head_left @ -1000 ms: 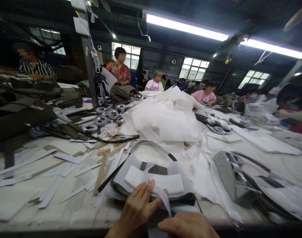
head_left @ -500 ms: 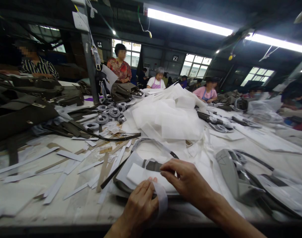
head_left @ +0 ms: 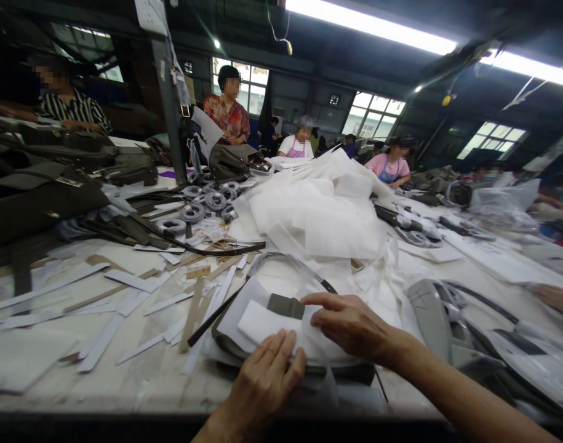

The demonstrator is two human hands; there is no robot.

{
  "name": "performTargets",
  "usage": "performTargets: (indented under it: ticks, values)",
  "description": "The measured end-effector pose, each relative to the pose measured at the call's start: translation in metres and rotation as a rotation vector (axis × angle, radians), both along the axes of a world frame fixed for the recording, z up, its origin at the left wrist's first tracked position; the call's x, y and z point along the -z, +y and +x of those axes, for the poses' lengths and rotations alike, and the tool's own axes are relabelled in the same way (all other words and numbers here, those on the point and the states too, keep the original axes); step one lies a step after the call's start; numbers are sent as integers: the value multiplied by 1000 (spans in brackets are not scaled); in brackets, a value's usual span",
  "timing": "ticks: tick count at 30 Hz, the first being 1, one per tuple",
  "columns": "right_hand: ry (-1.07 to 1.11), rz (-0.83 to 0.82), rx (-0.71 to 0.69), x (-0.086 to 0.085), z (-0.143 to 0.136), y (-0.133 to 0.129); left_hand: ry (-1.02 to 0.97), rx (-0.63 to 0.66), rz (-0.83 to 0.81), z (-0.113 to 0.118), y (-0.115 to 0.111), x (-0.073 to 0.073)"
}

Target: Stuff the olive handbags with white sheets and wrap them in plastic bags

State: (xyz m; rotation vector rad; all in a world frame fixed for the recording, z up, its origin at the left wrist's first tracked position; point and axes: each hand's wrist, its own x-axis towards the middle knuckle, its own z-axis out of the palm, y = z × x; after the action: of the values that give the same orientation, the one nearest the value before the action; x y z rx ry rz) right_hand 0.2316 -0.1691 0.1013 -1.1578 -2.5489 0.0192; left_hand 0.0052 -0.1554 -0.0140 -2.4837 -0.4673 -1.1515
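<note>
A dark olive bag [head_left: 226, 346] lies at the table's front edge, covered with thin white foam sheets [head_left: 263, 326]. Its handle [head_left: 285, 261], wrapped in clear film, arches behind it. My left hand [head_left: 267, 369] rests flat on the near part of the white sheet, fingers stretched out. Over the bag's right side is my right hand [head_left: 355, 326], its index finger extended and the others bent. That fingertip is beside a folded olive piece [head_left: 285, 306] showing above the sheet. A translucent strip [head_left: 328, 387] hangs over the bag's front.
A tall heap of white foam sheets [head_left: 327, 209] stands behind the bag. Paper strips [head_left: 101, 338] litter the left, near coiled straps [head_left: 193, 212] and olive bags [head_left: 36, 203]. A grey bag [head_left: 431, 320] lies right; another person's hand [head_left: 555, 298] is beyond it. Co-workers sit farther back.
My left hand has let go of the translucent strip and flattened on the sheet. My right hand has moved slightly right, its index finger straightened. Another person's hand has appeared at right.
</note>
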Motion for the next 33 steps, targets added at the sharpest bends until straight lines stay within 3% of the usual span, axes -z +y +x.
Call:
performTargets:
  ticks: [6,11,17,23,26,28,30,33]
  values:
    - [213,-66,76,17,19,-17,-26,-22,-1,1,-1,1]
    - [431,-84,258,28,18,-15,9,-30,23,0,-2,-1]
    - [334,-268,300,30,18,-17,86,-37,14,-4,-5,-12]
    - [354,-389,313,18,17,-14,78,-25,-18,-5,-3,-12]
    - [481,-243,401,11,31,-20,20,9,-53,-14,6,-19]
    - [643,-42,564,13,43,-33,-29,40,-90,-26,14,-26]
    - [774,57,724,24,52,-49,-61,81,-119,-40,24,-32]
    - [788,-106,746,57,50,-63,-80,133,-128,-59,37,-34]
